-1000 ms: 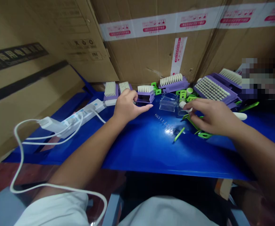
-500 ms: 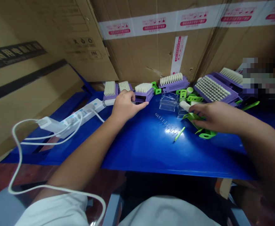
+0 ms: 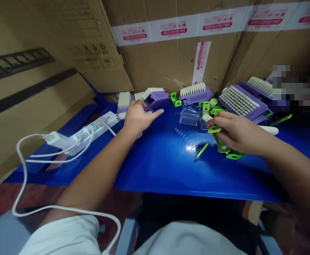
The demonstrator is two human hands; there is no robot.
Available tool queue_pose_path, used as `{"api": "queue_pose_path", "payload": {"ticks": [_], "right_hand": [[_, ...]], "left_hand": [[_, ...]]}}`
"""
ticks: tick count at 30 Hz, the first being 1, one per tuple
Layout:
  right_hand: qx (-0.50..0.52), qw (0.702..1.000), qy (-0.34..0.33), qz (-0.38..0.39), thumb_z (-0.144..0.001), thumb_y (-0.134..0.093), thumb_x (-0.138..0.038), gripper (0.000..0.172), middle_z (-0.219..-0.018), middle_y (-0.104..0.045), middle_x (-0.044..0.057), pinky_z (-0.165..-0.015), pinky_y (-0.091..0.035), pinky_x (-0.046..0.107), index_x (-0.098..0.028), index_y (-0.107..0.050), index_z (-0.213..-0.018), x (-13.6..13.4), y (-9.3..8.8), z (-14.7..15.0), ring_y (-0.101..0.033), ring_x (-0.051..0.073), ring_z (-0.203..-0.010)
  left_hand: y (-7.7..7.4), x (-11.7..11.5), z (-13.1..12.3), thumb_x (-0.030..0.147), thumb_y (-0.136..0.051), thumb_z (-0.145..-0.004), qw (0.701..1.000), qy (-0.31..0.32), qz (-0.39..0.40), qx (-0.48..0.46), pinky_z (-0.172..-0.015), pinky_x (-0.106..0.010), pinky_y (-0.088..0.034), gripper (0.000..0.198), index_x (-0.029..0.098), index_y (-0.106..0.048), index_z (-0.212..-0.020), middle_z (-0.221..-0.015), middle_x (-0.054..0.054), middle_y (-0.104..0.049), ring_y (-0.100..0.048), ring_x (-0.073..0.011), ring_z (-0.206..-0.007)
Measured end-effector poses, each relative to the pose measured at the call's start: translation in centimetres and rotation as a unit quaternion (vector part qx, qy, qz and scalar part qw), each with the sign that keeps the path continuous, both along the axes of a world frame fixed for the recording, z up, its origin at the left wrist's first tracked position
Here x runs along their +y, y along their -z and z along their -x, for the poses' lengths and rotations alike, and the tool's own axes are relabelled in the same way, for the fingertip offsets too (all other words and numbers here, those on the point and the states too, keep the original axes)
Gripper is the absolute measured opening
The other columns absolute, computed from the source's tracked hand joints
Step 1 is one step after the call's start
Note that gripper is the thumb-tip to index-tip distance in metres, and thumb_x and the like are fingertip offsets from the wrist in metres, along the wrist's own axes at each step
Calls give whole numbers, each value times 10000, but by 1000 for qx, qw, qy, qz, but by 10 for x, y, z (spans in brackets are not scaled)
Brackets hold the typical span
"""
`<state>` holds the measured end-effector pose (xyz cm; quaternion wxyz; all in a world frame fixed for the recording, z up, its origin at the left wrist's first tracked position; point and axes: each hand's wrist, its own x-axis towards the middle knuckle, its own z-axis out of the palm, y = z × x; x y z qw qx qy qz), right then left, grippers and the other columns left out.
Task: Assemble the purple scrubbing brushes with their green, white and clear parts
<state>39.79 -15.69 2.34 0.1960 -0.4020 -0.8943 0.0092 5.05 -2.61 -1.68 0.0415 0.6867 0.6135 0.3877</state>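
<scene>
purple bristle brushes (image 3: 124, 102) stand along the far side of the blue table (image 3: 170, 170), the nearest just beyond our left fingertips (image 3: 141, 103). our left hand (image 3: 136, 118) is curled against a tilted brush (image 3: 155, 99), with the index finger stretched out low; we cannot tell whether those fingers grip it. past that fingertip, to the right, lie a row of small metal springs (image 3: 185, 138) and, farther out, a clear plastic box (image 3: 189, 114). a thin green stick (image 3: 202, 151) lies just left of our right hand (image 3: 240, 134), whose fingers are closed on a lime-green plastic frame (image 3: 224, 148). a white plastic cylinder (image 3: 206, 118) sits just beyond those fingertips, and a studded purple brush (image 3: 238, 101) lies farther out, past the fingers.
</scene>
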Motion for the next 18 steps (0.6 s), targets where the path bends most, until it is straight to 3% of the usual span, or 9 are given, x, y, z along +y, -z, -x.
{"api": "queue_pose_path", "payload": {"ticks": [5,11,18], "right_hand": [[28,999,17,6,-980,-484,-133,277,-1108,-762,118,-838,-595,387,-218,-663,-1174,-1,6,3,-759,278,-979],[11,999,21,24,-990,-463,-130,322,-1116,-821,77,-820,-600,363,-239,-659,-1220,3,6,0,-792,245,-943],[58,996,47,47,-986,-486,-168,289,-1030,-808,67,-784,-584,373,-239,-676,-1192,4,11,2,-761,243,-858]], "left_hand": [[-6,10,9,726,-867,-764,998,-13,30,-46,-857,-427,-524,571,260,-537,-750,-780,-48,-587,-611,-282,-826],[-7,19,22,342,-965,-584,994,5,57,-90,-768,-387,-507,391,258,-642,-786,-720,3,-616,-601,-237,-728],[3,28,25,313,-792,-795,997,51,7,-61,-795,-367,-533,190,248,-614,-798,-716,22,-553,-549,-187,-671]]}}
